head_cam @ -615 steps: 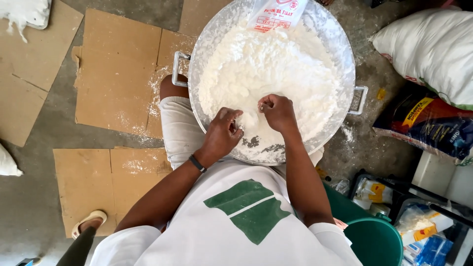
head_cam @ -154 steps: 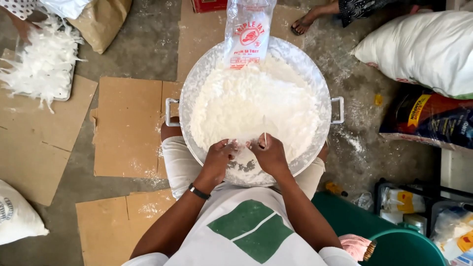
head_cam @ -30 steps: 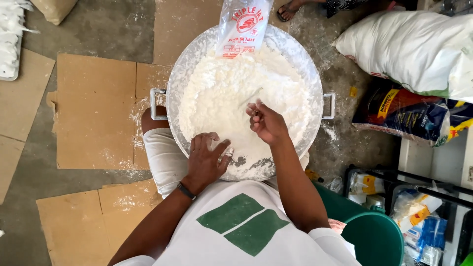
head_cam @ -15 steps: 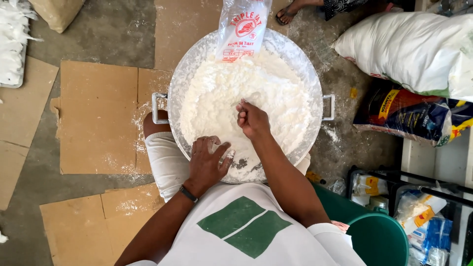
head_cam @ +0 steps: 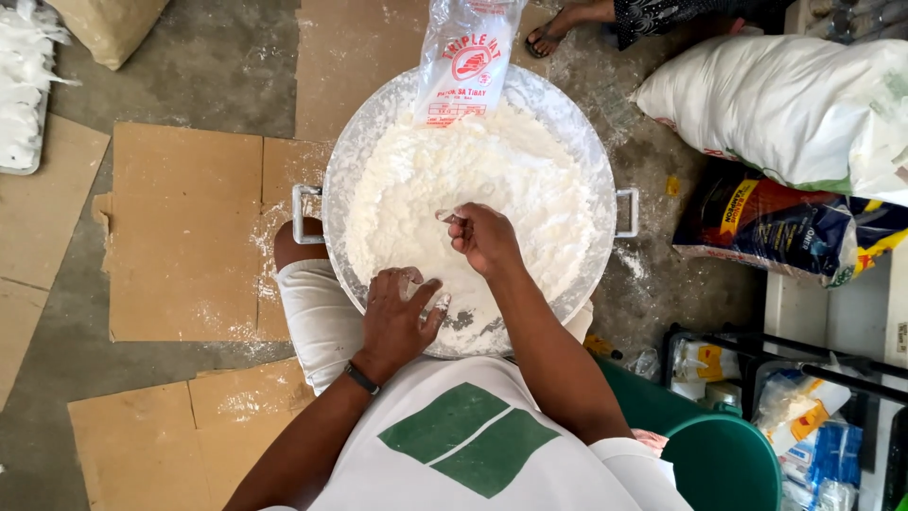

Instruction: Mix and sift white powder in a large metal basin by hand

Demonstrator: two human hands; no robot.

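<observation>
A wide metal basin (head_cam: pixel 352 151) with two side handles sits between my knees, heaped with white flour (head_cam: pixel 492 170). My left hand (head_cam: pixel 397 317) lies flat, fingers spread, on the near rim and the thin flour there. Farther in, my right hand (head_cam: pixel 484 237) is over the middle of the flour, fingers pinched on a small spoon (head_cam: pixel 446 216) dusted white. A clear plastic bag (head_cam: pixel 465 59) with red print stands at the basin's far edge.
Flattened cardboard sheets (head_cam: pixel 184 227) cover the concrete floor at left. A white sack (head_cam: pixel 776 114) and a dark printed sack (head_cam: pixel 785 237) lie at right. A green bucket (head_cam: pixel 724 464) and a rack of packets (head_cam: pixel 804 416) stand at lower right. Another person's sandalled foot (head_cam: pixel 558 28) shows at top.
My right hand has dipped from above the flour down toward its middle and a little nearer me. My left hand stays spread on the near rim.
</observation>
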